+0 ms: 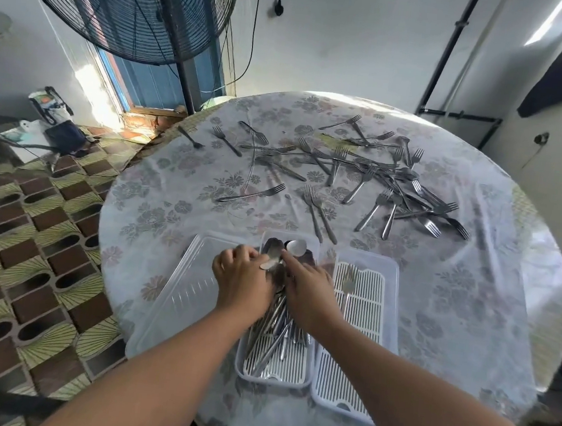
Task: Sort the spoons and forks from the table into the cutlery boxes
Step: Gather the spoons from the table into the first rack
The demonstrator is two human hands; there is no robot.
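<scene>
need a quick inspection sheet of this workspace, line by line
surface: round table under a floral cloth
job's things: forks scattered on the far half; middle box holds spoons; right box holds one fork; clear tray at left
clutter: nothing seen on the table
grips: left hand and right hand both over the middle box, touching spoons; hold unclear
cables: black cords hang down the wall
surroundings: fan, patterned floor, bags

A plain home dining room: floral-clothed round table [504,303], standing fan [121,5] (large), patterned floor tiles [28,257].
</scene>
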